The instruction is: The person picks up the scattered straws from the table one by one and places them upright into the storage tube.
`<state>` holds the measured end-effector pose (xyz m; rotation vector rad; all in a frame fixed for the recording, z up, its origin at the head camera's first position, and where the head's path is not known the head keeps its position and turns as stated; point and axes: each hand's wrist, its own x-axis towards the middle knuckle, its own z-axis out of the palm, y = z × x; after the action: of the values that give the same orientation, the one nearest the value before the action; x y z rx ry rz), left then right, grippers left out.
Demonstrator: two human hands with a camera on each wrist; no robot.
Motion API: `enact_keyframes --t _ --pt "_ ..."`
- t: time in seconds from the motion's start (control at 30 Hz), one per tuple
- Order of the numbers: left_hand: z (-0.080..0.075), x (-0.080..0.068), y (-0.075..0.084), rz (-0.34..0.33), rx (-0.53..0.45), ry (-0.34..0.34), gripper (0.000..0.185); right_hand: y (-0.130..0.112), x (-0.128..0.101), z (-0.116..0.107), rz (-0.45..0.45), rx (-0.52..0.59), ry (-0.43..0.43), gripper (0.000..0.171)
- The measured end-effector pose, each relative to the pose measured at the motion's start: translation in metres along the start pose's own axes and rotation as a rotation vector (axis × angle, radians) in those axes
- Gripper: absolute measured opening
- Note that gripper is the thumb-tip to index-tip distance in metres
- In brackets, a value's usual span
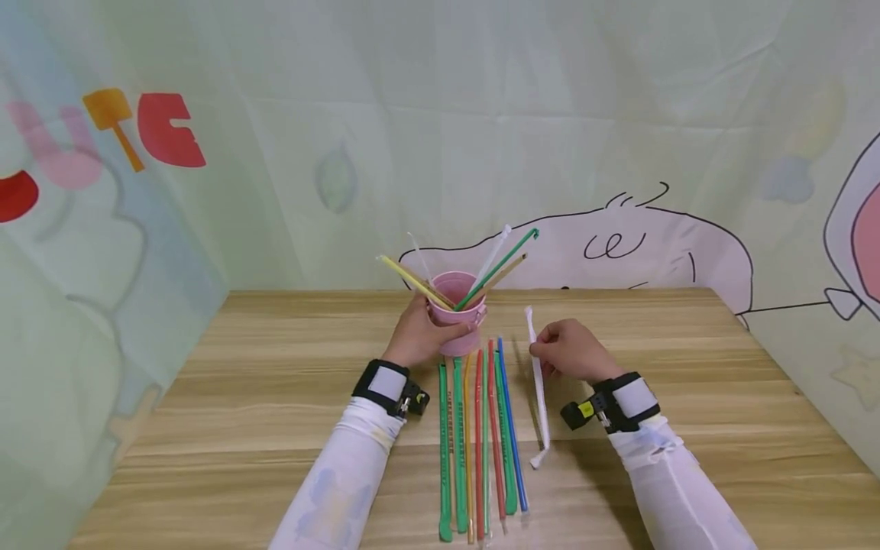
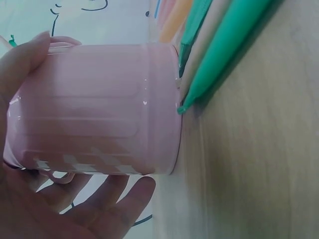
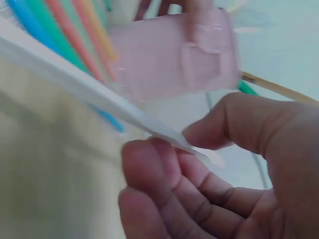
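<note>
A small pink bucket (image 1: 459,336) stands at the table's back, holding several straws, among them a yellow one (image 1: 412,281), a green one (image 1: 505,263) and a white-wrapped one (image 1: 491,260). My left hand (image 1: 428,334) grips its side, thumb across the front and fingers around the far side, as the left wrist view shows. To the right of the bucket, my right hand (image 1: 574,353) pinches a white paper-wrapped straw (image 1: 539,401) between thumb and fingers, near its upper part. In the right wrist view this straw (image 3: 94,89) slants up to the left from the fingertips.
A row of straws lies lengthwise on the wooden table (image 1: 289,397) in front of the bucket: green-wrapped ones (image 1: 444,458), red ones (image 1: 479,443), an orange one (image 1: 470,458) and a blue one (image 1: 512,428) at the right end. A printed cloth backdrop (image 1: 440,153) rises behind the table.
</note>
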<state>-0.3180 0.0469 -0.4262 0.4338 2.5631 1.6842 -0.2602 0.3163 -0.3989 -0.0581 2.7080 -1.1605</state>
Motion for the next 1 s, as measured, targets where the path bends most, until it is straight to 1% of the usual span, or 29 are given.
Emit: enact_keyframes --t 0.13,0.27,0.4,0.57,0.67,0.8,0.87,1.0 --pt "0.0 0.0 0.0 -0.006 -0.002 -0.001 0.09 -0.005 -0.006 -0.014 -0.025 0.101 0.068 0.018" --pt "0.0 0.0 0.0 -0.006 0.005 0.005 0.091 -0.014 -0.013 -0.025 -0.056 0.171 0.137 0.022" --pt "0.0 -0.001 0.001 -0.014 0.007 0.009 0.091 -0.022 -0.02 -0.031 -0.085 0.221 0.194 0.025" --pt "0.0 -0.002 0.003 -0.024 0.001 0.011 0.092 -0.03 -0.024 -0.031 -0.135 0.296 0.28 0.027" --pt "0.0 -0.002 0.002 -0.027 -0.007 0.012 0.091 -0.033 -0.023 -0.029 -0.185 0.354 0.354 0.026" --pt "0.002 -0.001 0.001 -0.019 -0.012 0.011 0.09 -0.036 -0.023 -0.028 -0.253 0.424 0.485 0.022" --pt "0.003 -0.001 0.0 -0.011 -0.014 0.01 0.09 -0.039 -0.025 -0.028 -0.272 0.455 0.55 0.019" --pt "0.005 0.0 0.0 -0.006 -0.017 0.011 0.092 -0.049 -0.027 -0.031 -0.316 0.516 0.64 0.011"
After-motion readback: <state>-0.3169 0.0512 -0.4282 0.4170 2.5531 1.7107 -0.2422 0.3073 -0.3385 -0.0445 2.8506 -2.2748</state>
